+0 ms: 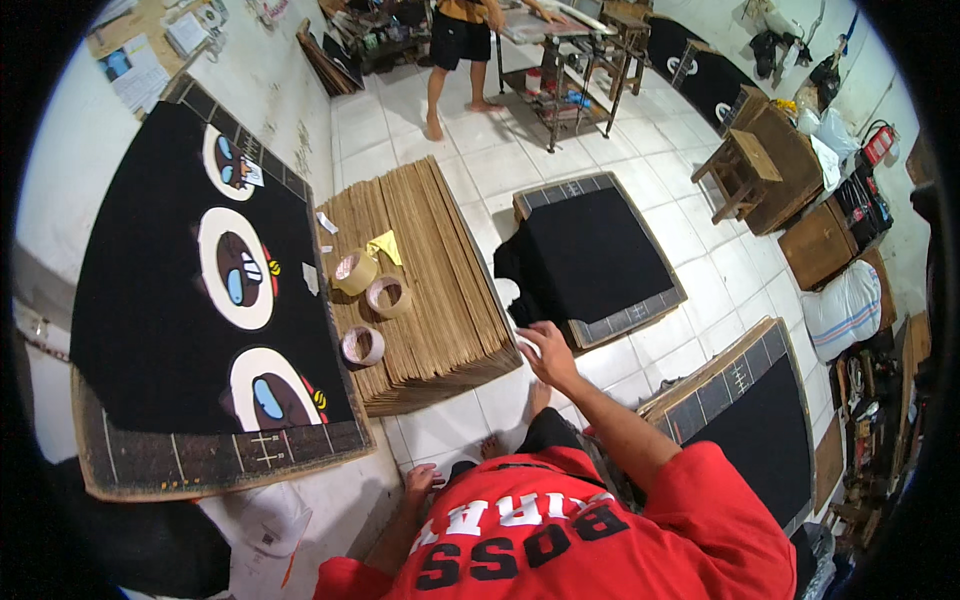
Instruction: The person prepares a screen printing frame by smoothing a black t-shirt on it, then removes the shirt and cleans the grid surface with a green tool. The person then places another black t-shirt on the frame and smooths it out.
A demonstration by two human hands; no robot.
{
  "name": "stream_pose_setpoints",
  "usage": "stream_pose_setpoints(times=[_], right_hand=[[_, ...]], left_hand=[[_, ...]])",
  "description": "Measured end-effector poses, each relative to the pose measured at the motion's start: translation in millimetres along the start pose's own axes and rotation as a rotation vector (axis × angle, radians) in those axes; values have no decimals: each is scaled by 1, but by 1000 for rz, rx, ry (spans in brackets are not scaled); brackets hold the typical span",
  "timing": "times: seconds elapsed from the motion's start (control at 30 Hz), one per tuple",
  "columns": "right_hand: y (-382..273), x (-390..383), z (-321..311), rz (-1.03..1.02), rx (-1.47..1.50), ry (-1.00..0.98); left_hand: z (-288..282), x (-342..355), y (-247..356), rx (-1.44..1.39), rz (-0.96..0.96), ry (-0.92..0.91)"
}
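My right hand [548, 352] reaches forward with bent fingers closed around a small whitish piece [525, 341], whose kind I cannot make out. Beyond it, a black fabric panel [597, 255] lies on a dark board with white marks [632, 315]; part of the cloth hangs crumpled over the board's left side, near a white patch [507, 292]. Low beside my body, my left hand [424, 478] has loosely bent fingers and nothing visible in it.
At left, a black panel with oval cartoon prints [237, 268] covers a board. Rolls of tape [388, 297] and a yellow scrap [384, 246] sit on stacked brown sheets [440, 300]. Another black-covered board [750, 440] is at right. Farther off are a person [460, 45] and a wooden stool [740, 170].
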State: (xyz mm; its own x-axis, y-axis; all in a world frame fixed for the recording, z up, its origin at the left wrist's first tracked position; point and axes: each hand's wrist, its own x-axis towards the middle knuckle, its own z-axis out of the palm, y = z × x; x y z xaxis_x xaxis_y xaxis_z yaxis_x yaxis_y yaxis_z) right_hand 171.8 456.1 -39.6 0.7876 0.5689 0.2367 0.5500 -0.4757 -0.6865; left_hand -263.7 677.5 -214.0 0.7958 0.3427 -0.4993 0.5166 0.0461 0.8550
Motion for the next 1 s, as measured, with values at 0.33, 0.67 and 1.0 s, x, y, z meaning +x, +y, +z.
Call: stream_pose_setpoints(times=[0.33,0.67,1.0], right_hand=[[61,129,95,624,520,-352],[82,161,44,327,393,-486],[142,247,8,461,-66,-76]], left_hand=[[-19,-13,91,-336,-559,474],[35,61,186,99,-332,251],[61,134,298,-53,-289,-168]])
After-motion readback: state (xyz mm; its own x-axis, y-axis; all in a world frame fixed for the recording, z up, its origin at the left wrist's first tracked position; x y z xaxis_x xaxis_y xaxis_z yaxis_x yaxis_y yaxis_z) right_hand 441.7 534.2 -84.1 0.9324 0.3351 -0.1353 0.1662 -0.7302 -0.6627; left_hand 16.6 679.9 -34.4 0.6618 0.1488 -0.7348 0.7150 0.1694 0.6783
